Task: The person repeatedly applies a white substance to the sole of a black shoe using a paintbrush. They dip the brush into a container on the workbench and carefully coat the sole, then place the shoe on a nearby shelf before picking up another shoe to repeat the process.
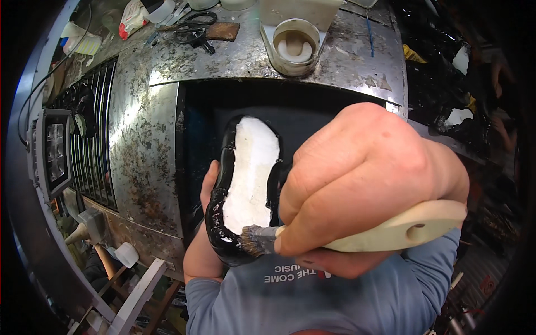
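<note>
A glossy black shoe (254, 167) is tipped so that its white underside shows, its toe end pointing away from me. My left hand (209, 183) grips its left side; only part of the fingers shows, and the rest is hidden behind the shoe. In my right hand (363, 173) is a flat brush (396, 228) with a pale handle that has a hole near its end. The brush's bristles touch the black rim and white underside at the near end of the shoe. Dark, wet-looking patches shine along that rim.
A stained metal worktop (142, 139) surrounds a dark recess below the shoe. On its far side stand a cup (293, 47) with cloudy liquid and black-handled scissors (195, 28). A lamp (56, 151) and metal rack (92, 151) are on the left. Glossy black items lie at far right.
</note>
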Demonstrator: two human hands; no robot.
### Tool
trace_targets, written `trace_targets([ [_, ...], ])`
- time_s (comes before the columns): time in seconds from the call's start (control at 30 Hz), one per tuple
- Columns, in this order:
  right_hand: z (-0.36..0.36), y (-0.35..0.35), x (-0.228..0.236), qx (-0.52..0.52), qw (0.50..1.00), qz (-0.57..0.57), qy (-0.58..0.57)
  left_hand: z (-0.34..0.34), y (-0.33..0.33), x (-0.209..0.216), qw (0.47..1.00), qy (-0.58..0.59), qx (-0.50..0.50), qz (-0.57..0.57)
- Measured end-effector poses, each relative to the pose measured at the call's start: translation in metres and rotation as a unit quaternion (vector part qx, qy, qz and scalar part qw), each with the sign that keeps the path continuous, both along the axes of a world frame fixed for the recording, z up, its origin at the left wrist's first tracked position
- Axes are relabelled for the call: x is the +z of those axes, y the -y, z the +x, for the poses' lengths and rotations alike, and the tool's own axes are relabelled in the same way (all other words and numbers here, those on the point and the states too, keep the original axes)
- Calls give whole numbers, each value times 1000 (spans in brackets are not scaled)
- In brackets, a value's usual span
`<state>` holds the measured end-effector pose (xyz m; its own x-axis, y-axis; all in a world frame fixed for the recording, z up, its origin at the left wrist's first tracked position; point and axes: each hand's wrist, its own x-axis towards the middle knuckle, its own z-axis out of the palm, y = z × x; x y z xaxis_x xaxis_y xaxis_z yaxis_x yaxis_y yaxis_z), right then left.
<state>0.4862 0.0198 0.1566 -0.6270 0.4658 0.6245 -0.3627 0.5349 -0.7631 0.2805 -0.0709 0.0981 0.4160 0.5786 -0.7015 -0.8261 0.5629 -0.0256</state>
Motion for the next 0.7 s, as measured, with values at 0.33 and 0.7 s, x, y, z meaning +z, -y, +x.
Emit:
trace_targets([
  [0.33,-9,-9,1,75,997,-34,7,2,4,-24,983,173,-35,49],
  [0.7,-18,-31,0,208,955,-155,146,7,9,-27,951,289,-97,60],
])
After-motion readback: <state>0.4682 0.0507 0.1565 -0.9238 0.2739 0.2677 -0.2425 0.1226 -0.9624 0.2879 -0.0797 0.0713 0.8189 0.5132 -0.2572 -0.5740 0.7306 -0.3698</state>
